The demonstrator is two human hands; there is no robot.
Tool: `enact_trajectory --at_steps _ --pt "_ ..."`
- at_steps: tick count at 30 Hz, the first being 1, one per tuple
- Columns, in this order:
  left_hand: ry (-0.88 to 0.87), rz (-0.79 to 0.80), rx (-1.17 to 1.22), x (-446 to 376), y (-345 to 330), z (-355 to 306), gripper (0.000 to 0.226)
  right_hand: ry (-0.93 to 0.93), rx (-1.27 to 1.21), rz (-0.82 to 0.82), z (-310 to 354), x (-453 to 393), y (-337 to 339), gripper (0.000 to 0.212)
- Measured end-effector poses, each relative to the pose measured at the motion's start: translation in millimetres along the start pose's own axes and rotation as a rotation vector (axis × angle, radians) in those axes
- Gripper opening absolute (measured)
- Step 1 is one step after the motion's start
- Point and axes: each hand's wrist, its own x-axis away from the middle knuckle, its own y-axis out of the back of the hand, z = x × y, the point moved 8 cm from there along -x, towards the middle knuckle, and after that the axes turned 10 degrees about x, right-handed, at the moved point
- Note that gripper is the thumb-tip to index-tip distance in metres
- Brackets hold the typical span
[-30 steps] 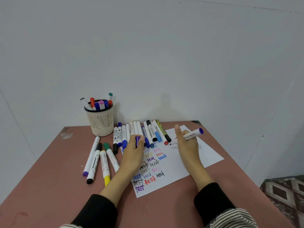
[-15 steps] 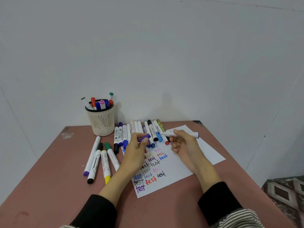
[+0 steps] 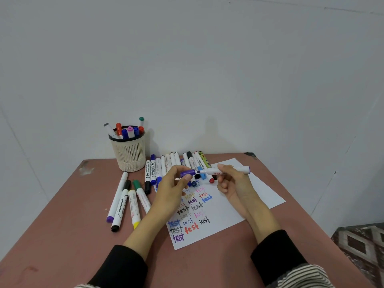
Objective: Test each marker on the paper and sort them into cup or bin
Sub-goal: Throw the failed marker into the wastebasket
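My right hand [image 3: 232, 181] grips a white marker with a purple end [image 3: 227, 171], held level with its bare tip pointing left. My left hand [image 3: 173, 188] pinches the purple cap [image 3: 188, 173], whose mouth sits just short of that tip. Both hover over the white paper [image 3: 224, 208], which is covered in coloured "test" words. A row of several markers [image 3: 176, 163] lies behind my hands. A beige mesh cup [image 3: 128, 152] at the back left holds several markers. No bin is in view.
Several more markers [image 3: 126, 202] lie loose on the brown table [image 3: 62, 225] to the left of the paper. A white wall stands close behind the table. The table's right edge drops to a patterned floor [image 3: 361, 246].
My right hand has swung the marker from tilted up-right to level, tip toward the left. My left hand has lifted the purple cap up to meet the tip.
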Motion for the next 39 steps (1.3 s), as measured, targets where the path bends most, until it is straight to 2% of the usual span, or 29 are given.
enact_trajectory --at_steps 6,13,23,26,29,33,39 --pt "-0.011 0.051 -0.001 0.5 -5.1 -0.9 0.015 0.018 0.069 0.057 -2.6 -0.5 -5.7 0.015" --pt "-0.055 -0.019 0.006 -1.7 5.3 -5.0 0.016 0.054 0.091 0.045 -0.2 -1.4 -4.6 0.021" --pt "-0.068 0.027 -0.008 -0.1 1.9 -3.3 0.011 0.087 0.087 0.079 0.0 -1.0 -8.1 0.021" --pt "-0.071 0.050 -0.052 0.5 -0.4 -1.0 0.017 0.104 0.118 0.098 0.3 -1.1 -9.9 0.019" --pt "-0.053 0.072 -0.079 1.0 -2.3 0.6 0.024 0.114 0.136 0.111 0.7 -1.3 -10.6 0.026" --pt "-0.054 0.086 -0.115 0.6 -3.6 -0.3 0.028 0.105 0.116 0.106 0.6 -1.7 -11.1 0.025" --pt "-0.070 0.058 -0.057 0.7 -4.3 -4.7 0.017 0.064 0.034 0.038 -1.7 -1.0 -10.2 0.020"
